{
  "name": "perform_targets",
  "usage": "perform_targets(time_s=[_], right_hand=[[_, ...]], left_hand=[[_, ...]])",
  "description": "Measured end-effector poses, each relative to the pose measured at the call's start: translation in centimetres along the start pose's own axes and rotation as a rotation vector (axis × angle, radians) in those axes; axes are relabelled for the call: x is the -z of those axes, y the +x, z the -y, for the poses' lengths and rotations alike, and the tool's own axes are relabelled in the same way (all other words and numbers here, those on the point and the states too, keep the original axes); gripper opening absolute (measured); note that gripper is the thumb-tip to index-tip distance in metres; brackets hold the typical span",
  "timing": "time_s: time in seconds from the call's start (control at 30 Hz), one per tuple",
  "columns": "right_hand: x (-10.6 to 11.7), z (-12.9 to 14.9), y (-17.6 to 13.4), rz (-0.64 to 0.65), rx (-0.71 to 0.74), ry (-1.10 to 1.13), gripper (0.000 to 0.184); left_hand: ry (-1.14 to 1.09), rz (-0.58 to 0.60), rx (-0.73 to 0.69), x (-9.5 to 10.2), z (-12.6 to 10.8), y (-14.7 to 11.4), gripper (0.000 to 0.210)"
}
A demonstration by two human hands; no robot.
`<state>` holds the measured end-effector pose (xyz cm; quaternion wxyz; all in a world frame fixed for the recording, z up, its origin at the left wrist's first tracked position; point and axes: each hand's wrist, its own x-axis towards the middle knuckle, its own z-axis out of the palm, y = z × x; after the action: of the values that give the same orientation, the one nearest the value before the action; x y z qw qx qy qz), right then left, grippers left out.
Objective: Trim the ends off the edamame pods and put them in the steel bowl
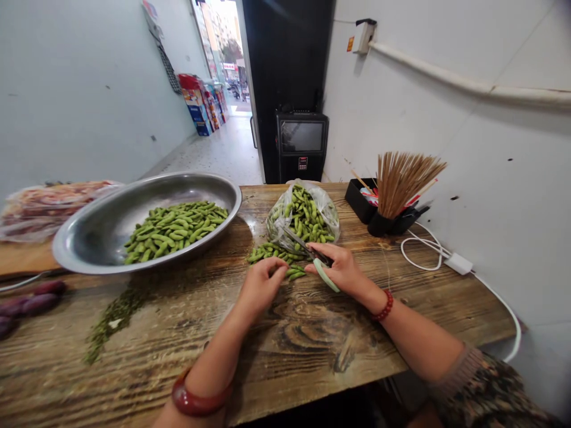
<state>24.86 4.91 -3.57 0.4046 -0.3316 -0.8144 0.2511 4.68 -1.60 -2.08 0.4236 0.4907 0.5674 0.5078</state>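
Observation:
My right hand (341, 270) grips a pair of scissors (326, 276) with pale green handles, their blades pointing away over the edamame pods. Just left of it, my left hand (263, 286) has its fingers curled and its thumb near the fingertips; whatever they pinch, if anything, is hidden. Loose edamame pods (273, 252) lie on the wood beyond both hands. Behind them, an open clear plastic bag (329, 205) is full of more pods. A wide metal bowl (104, 223) at the left holds a heap of green pods.
Green trimmings (111, 321) lie below the bowl on the wooden table (187, 351). Purple vegetables (42, 302) and a bag of pale strips (53, 208) are far left. At right stand skewers (399, 181) in a black holder (381, 224), beside a white cable (497, 297).

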Motion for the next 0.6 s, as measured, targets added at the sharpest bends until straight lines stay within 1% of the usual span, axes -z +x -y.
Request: perform_targets(time_s=[0.07, 0.1, 0.13, 0.2, 0.27, 0.33, 0.4, 0.43, 0.47, 0.53, 0.6], right_hand=[[-0.1, 0.1, -0.1, 0.013, 0.014, 0.008, 0.047], [-0.2, 0.1, -0.1, 0.018, 0.020, 0.010, 0.047], [-0.2, 0.1, -0.1, 0.022, 0.026, 0.011, 0.047], [-0.3, 0.2, -0.2, 0.033, 0.037, 0.008, 0.046], [-0.3, 0.2, -0.2, 0.043, 0.043, 0.006, 0.046], [-0.4, 0.3, -0.2, 0.049, 0.036, 0.007, 0.046], [-0.3, 0.3, -0.2, 0.042, 0.030, 0.007, 0.045], [-0.3, 0.2, -0.2, 0.035, 0.028, 0.005, 0.045], [-0.3, 0.2, -0.2, 0.027, 0.028, 0.002, 0.045], [-0.3, 0.3, -0.1, 0.013, 0.024, -0.004, 0.045], [-0.2, 0.4, -0.1, 0.016, 0.014, -0.006, 0.045]], left_hand=[[0.439, 0.031, -0.173, -0.5, 0.6, 0.1, 0.009], [0.624, 0.053, -0.223, -0.7, 0.8, 0.1, 0.012], [0.758, 0.067, -0.241, -0.8, 0.9, 0.1, 0.015], [0.924, 0.096, -0.234, -0.9, 1.1, 0.2, 0.017], [0.967, 0.121, -0.226, -0.8, 1.2, 0.2, 0.016], [0.901, 0.123, -0.245, -0.7, 1.2, 0.2, 0.012], [0.740, 0.074, -0.255, -0.4, 1.0, 0.3, 0.009], [0.625, 0.036, -0.239, -0.2, 0.9, 0.4, 0.007], [0.485, -0.003, -0.206, -0.1, 0.7, 0.4, 0.006], [0.155, -0.047, -0.087, 0.3, 0.2, 0.3, 0.008], [-0.138, -0.034, 0.042, 0.4, -0.3, 0.1, 0.020]])
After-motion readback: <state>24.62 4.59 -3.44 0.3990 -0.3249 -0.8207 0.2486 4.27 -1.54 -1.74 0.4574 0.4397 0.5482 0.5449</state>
